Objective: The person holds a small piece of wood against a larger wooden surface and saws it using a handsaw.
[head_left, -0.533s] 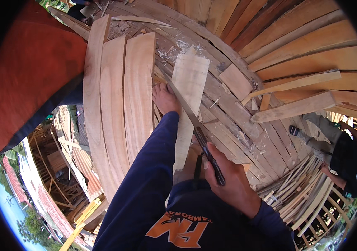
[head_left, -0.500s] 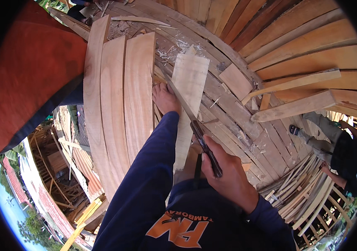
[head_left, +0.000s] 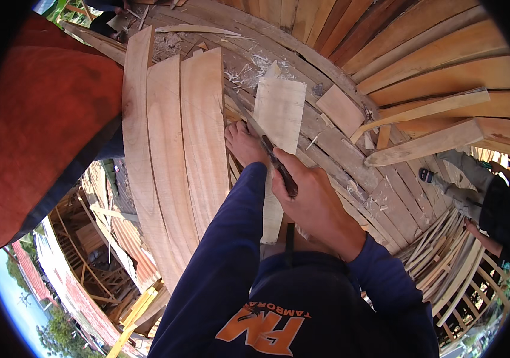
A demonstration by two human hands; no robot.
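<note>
My right hand (head_left: 314, 185) is closed round the dark handle of a machete (head_left: 256, 126). Its long narrow blade points away from me and to the left, passing close beside my left hand (head_left: 246, 143). The left hand's fingers are bent against the right edge of the nearest upright plank (head_left: 202, 131); what they grip, if anything, is hidden. A pale, wide board (head_left: 283, 110) runs from my lap outward, partly under my right hand and the blade.
Planks floor the curved deck (head_left: 380, 197), with shavings (head_left: 261, 65) and an offcut (head_left: 341, 110). Loose beams (head_left: 425, 142) lie at right. A person (head_left: 487, 203) stands by a strip pile (head_left: 440, 262). Orange cloth (head_left: 52, 119) fills the left; a drop shows below.
My right hand has moved forward and slightly left, pushing the machete with it along the left hand. The left hand stays by the plank's edge; the whole view has shifted slightly.
</note>
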